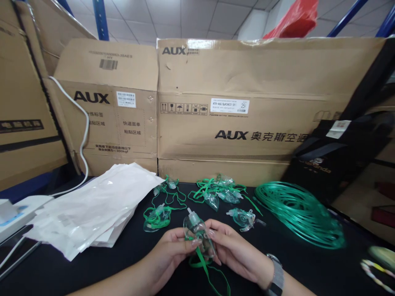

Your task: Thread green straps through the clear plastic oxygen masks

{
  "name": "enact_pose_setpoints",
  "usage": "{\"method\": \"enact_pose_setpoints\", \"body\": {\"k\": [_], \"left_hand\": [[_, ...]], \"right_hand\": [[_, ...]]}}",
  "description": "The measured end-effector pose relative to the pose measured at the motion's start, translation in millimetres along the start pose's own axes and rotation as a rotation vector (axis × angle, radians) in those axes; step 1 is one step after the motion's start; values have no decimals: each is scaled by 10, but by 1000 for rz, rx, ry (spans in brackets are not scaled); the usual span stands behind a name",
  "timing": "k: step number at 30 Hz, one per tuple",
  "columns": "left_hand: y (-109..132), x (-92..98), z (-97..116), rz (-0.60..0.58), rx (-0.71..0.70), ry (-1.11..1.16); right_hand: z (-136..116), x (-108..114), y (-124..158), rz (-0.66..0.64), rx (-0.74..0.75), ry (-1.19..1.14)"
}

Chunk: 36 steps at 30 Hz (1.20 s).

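Between my hands, low in the middle of the head view, is a clear green oxygen mask (197, 226) with its pale connector pointing up and away. My left hand (175, 248) is closed on the mask's left side, thumb on top near the green strap (202, 261). On the other side, my right hand (230, 246) grips the mask's edge with thumb and fingers. The strap hangs down in a loop in front of the mask. Just beyond lie another mask with its strap bundled (157, 218) and a mask (242, 218) on the right.
A pile of masks with green straps (226, 191) lies farther back. Coiled green tubing (299, 213) is at the right, a stack of white pouches (101, 201) at the left. Large cardboard boxes (197, 144) wall off the black table's back. A beaded bracelet (375, 275) lies at lower right.
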State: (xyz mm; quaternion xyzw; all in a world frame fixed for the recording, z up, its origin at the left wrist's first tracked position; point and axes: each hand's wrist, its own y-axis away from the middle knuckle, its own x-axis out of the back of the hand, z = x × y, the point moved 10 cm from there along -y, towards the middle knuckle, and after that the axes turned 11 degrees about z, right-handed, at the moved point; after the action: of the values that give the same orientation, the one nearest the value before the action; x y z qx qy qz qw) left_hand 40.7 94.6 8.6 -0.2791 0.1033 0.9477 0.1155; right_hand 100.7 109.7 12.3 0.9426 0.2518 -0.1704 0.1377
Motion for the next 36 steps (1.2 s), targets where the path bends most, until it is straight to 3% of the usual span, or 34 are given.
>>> {"method": "enact_pose_setpoints", "body": {"k": [22,36], "left_hand": [[-39,22,16,24,-52,-24],[0,-7,6,-7,-4,-13]], "right_hand": [[-19,-47,67,-35,-48,-38],[-60,16,24,14,22,153]]}}
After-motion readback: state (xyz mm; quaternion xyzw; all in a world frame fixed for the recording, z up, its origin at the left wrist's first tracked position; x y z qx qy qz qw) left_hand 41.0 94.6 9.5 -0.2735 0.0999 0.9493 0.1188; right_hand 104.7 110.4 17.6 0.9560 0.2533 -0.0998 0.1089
